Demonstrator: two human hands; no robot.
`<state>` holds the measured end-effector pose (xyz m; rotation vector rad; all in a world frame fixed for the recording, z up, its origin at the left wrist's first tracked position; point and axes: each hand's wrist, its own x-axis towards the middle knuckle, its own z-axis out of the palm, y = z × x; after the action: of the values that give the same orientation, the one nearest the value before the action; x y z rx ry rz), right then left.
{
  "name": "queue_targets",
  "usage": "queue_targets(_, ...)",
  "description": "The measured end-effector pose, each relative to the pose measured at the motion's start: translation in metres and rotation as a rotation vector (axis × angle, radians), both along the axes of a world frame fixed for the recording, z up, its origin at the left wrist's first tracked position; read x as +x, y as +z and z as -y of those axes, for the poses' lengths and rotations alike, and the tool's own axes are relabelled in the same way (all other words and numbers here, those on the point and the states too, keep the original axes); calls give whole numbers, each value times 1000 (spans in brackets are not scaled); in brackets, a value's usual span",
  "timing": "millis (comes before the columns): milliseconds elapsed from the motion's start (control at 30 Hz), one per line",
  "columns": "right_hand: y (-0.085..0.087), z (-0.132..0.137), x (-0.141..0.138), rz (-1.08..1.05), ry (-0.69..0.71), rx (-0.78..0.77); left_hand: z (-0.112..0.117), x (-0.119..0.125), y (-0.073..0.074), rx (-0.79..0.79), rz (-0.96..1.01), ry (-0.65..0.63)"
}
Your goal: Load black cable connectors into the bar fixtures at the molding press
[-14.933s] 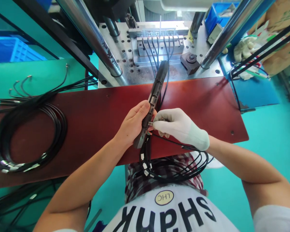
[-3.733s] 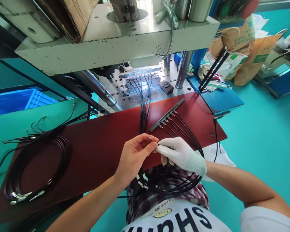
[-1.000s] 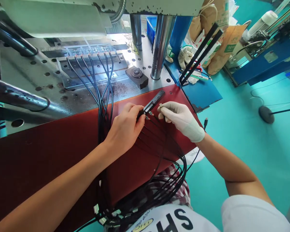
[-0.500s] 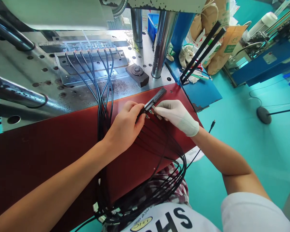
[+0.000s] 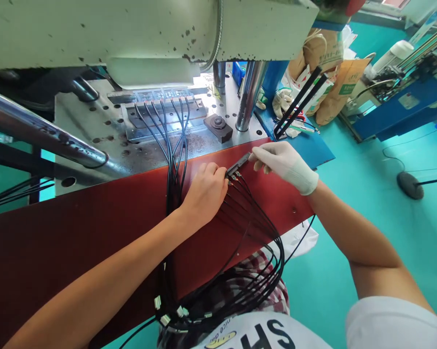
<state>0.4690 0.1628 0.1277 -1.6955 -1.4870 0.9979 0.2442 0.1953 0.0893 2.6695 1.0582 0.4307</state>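
My bare left hand (image 5: 207,191) is closed around the near end of a narrow dark bar (image 5: 239,165) just above the red tabletop. My right hand (image 5: 285,166), in a white glove, has its thumb and fingers pinched at the bar's far end; the exact contact is small to see. Several small metal connector ends (image 5: 234,178) sit along the bar's lower edge. Thin black cables (image 5: 264,211) run from them across the tabletop and down over my lap. My left fingertips are partly hidden behind the hand.
The red tabletop (image 5: 123,232) adjoins a press with steel posts (image 5: 252,97). On its bed, a metal mould (image 5: 167,118) holds several cable ends, beside a bolted clamp block (image 5: 218,127). Two black bars (image 5: 300,104) and gloves (image 5: 282,101) stand at the right.
My right hand has moved from the connectors up to the far end of the bar. The connectors now sit against the bar. The camera view has shifted, showing more of the press.
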Motion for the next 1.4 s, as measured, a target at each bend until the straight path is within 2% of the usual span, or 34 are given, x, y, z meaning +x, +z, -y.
queue_targets(100, 2, -5, -9, 170, 67, 118, -6, -3, 3, -91, 10, -15)
queue_targets(233, 0, -6, -18, 209, 80, 215, -18, -27, 21, -253, 138, -68)
queue_targets(333, 0, 4, -25, 243, 156, 252, -21, -58, 39, -186, 271, 61)
queue_targets(433, -2, 20, -41, 482, 203, 227, -20, -82, 49, -127, 328, 255)
queue_targets(533, -9, 33, -60, 729, 156, 211, -18, -93, 46, -118, 352, 357)
queue_targets(700, -22, 35, -79, 896, 90, 193, -18, -97, 33, -135, 397, 372)
queue_targets(1300, -36, 32, -78, 945, 111, 320, -25, -104, 18, -140, 444, 386)
queue_targets(1400, -28, 37, -78, 966, 125, 305, -31, -107, 13, -127, 422, 397)
